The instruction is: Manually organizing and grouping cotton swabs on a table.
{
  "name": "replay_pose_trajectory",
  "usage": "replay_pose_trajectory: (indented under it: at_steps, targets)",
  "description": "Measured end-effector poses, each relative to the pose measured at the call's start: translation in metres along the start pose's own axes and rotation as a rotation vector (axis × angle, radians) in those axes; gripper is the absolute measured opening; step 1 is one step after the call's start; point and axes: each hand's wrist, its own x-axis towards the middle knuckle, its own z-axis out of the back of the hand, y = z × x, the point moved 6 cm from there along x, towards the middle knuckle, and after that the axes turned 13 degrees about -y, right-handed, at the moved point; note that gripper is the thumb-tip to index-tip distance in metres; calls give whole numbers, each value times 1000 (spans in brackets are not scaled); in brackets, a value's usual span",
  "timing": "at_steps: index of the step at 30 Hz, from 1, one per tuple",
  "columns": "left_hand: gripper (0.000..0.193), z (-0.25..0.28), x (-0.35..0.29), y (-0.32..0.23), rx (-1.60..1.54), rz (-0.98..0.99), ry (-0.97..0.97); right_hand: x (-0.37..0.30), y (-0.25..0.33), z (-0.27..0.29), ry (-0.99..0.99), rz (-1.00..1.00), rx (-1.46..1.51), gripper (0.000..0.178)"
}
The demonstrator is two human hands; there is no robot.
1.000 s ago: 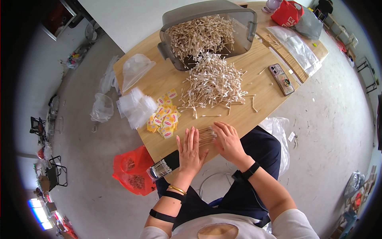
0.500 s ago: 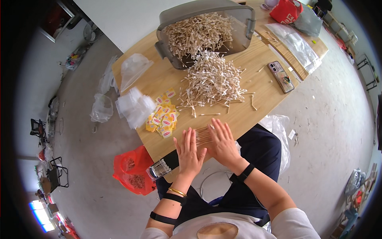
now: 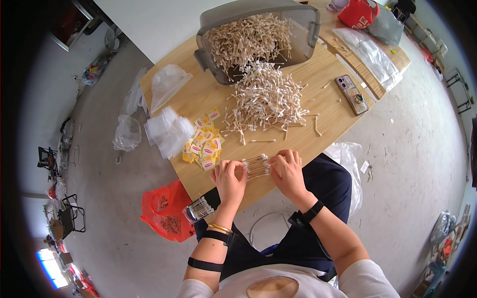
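Observation:
A flat bundle of cotton swabs [image 3: 257,167] lies between my hands near the front edge of the wooden table [image 3: 298,144]. My left hand [image 3: 230,180] has its bent fingers closed at the bundle's left end. At the right end, the curled fingers of my right hand [image 3: 287,170] pinch the tips. Just beyond, a large heap of loose cotton swabs [image 3: 266,99] spreads from a tipped grey plastic bin [image 3: 305,37], which holds many more. Left of the heap are small yellow and white labels [image 3: 203,146] and a stack of clear plastic bags [image 3: 169,131].
A phone [image 3: 351,94] lies at the table's right edge. Below my left wrist, a pack of swabs [image 3: 199,209] sits on a dark item at the table edge. A red plastic bag [image 3: 164,211] hangs beside it. Plastic sheets [image 3: 370,57] and a red bag [image 3: 358,14] are at the far right.
My flat, outstretched hands have curled in, and the fingers now grip both ends of the swab bundle. More of the bundle shows between them.

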Motion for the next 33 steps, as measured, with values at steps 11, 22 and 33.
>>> replay_pose_trajectory:
  at_steps: [11,22,33]
  targets:
    - [13,4,7,1,-50,-44,17,8,-1,2,-9,-4,33,21]
    - [10,45,13,-29,-140,-235,-43,15,-5,-11,264,-366,384,21]
    - [10,40,8,-19,-328,14,65,13,6,-10,215,-379,519,18]
